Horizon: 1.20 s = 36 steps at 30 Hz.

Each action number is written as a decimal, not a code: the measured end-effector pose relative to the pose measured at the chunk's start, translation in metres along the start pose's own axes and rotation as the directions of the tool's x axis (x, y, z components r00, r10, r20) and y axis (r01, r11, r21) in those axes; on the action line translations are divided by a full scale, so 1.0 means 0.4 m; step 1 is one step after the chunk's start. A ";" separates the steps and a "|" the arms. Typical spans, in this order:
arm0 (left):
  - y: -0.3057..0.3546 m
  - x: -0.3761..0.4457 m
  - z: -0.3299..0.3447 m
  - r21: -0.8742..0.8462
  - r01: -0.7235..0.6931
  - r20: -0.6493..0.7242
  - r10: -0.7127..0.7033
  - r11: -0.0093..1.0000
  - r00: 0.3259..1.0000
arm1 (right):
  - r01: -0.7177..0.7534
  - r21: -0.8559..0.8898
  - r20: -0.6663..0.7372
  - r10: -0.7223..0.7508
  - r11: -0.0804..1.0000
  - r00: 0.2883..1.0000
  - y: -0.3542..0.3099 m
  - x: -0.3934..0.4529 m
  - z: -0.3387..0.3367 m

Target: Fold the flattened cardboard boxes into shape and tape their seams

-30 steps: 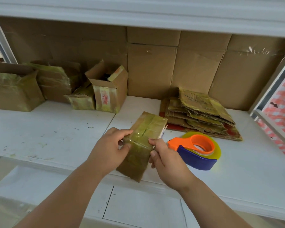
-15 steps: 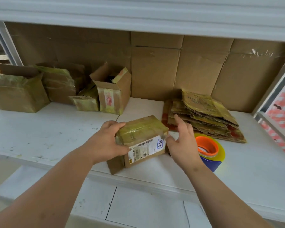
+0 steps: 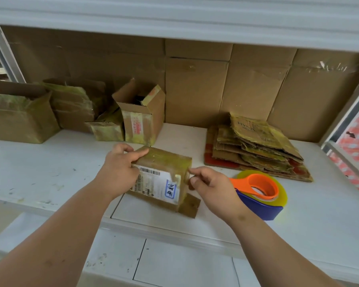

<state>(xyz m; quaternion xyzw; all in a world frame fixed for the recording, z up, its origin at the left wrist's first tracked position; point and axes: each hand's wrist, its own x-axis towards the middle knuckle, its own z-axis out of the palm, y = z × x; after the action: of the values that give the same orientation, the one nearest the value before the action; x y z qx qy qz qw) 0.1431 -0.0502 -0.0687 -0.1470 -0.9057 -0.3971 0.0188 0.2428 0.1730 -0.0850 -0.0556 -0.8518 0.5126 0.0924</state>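
Observation:
A small taped cardboard box (image 3: 164, 175) with a white shipping label stands on the white shelf (image 3: 50, 172), one loose flap lying out at its lower right. My left hand (image 3: 118, 172) grips its left end, thumb along the top edge. My right hand (image 3: 211, 183) sits at the box's right edge with curled fingers touching the corner. An orange and blue tape dispenser (image 3: 259, 193) with yellowish tape lies just right of my right hand. A stack of flattened boxes (image 3: 255, 148) lies behind it.
Several folded, open boxes (image 3: 141, 119) stand at the back left of the shelf. Cardboard sheets (image 3: 216, 88) line the back wall. An upper shelf (image 3: 174, 17) overhangs the work area. A metal upright (image 3: 344, 112) bounds the right side.
The box was turned from a flat, tilted hold into an upright shape on the shelf, then shifted right and rotated. My right hand moved from the box's far side to its near right corner.

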 end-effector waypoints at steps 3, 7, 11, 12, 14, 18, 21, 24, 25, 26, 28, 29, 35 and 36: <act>-0.001 -0.002 0.009 -0.036 -0.054 -0.034 0.053 0.998 0.998 | 0.044 -0.098 -0.081 -0.052 0.994 0.995 0.016 0.007 0.005; 0.012 -0.007 0.039 -0.345 0.050 0.087 -0.021 0.937 0.996 | -0.018 -0.055 -0.038 0.016 0.998 0.999 0.019 0.009 -0.014; 0.034 -0.020 0.081 -0.287 0.126 0.203 -0.068 0.950 0.977 | 0.076 -0.179 -0.022 -0.081 0.981 0.996 0.015 -0.003 -0.019; 0.044 -0.022 0.091 -0.265 0.108 0.178 -0.061 0.958 0.982 | 0.095 -0.217 -0.048 -0.108 0.972 0.993 0.014 -0.005 -0.020; 0.067 -0.025 0.107 -0.291 0.100 0.144 -0.060 0.951 0.988 | 0.125 -0.272 -0.079 -0.152 0.954 0.985 0.022 -0.007 -0.024; 0.099 -0.025 0.129 -0.304 0.053 0.120 -0.017 0.951 0.993 | 0.155 -0.351 -0.104 -0.202 0.924 0.974 0.030 -0.021 -0.042; 0.117 -0.033 0.143 -0.350 0.095 0.137 -0.050 0.932 0.989 | 0.182 -0.326 -0.078 -0.218 0.928 0.973 0.035 -0.026 -0.071; 0.126 -0.045 0.151 -0.314 0.066 0.143 -0.021 0.947 0.989 | 0.107 -0.438 -0.213 -0.218 0.893 0.952 0.065 -0.019 -0.114; 0.129 -0.050 0.150 -0.304 0.057 0.155 -0.009 0.951 0.988 | 0.013 -0.500 -0.253 -0.161 0.866 0.954 0.074 -0.018 -0.133; 0.131 -0.056 0.148 -0.305 0.053 0.170 0.000 0.951 0.985 | -0.104 -0.551 -0.271 -0.059 0.828 0.961 0.083 -0.018 -0.152; 0.132 -0.064 0.141 -0.342 0.075 0.210 -0.002 0.937 0.978 | -0.264 -0.648 -0.227 0.150 0.714 0.962 0.091 -0.027 -0.180; 0.131 -0.067 0.137 -0.363 0.096 0.227 -0.011 0.927 0.974 | -0.285 -0.673 -0.192 0.211 0.683 0.959 0.094 -0.031 -0.187; 0.129 -0.085 0.130 -0.298 0.070 0.219 -0.003 0.952 0.976 | -0.334 -0.786 -0.190 0.311 0.520 0.931 0.133 -0.035 -0.208; 0.130 -0.088 0.131 -0.272 0.054 0.200 0.001 0.961 0.980 | -0.319 -0.809 -0.162 0.335 0.493 0.928 0.140 -0.038 -0.211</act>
<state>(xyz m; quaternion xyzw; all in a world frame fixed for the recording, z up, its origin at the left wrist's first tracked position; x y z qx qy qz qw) 0.1958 0.0121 -0.0726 -0.1748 -0.8408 -0.5029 -0.0975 0.2756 0.2694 -0.0973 -0.2480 -0.9654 0.0636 -0.0504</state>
